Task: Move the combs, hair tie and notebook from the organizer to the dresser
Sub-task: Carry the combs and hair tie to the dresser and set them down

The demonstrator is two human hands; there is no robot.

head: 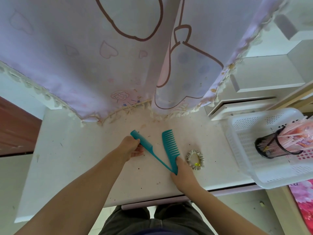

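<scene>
Two teal combs lie on the white dresser top in a V shape. My left hand pinches the toothed part of the thin tail comb. My right hand holds the handle end of the wide-tooth comb. The two handle tips meet near my right hand. A pale ruffled hair tie with a yellow bead lies flat just right of the wide comb, untouched. The white perforated organizer basket sits at the right edge of the dresser. No notebook is clearly visible.
A black mesh cup full of pink sticks lies in the basket. A lilac curtain with fringe hangs over the dresser's back. White drawers stand at the back right. My legs are below the front edge.
</scene>
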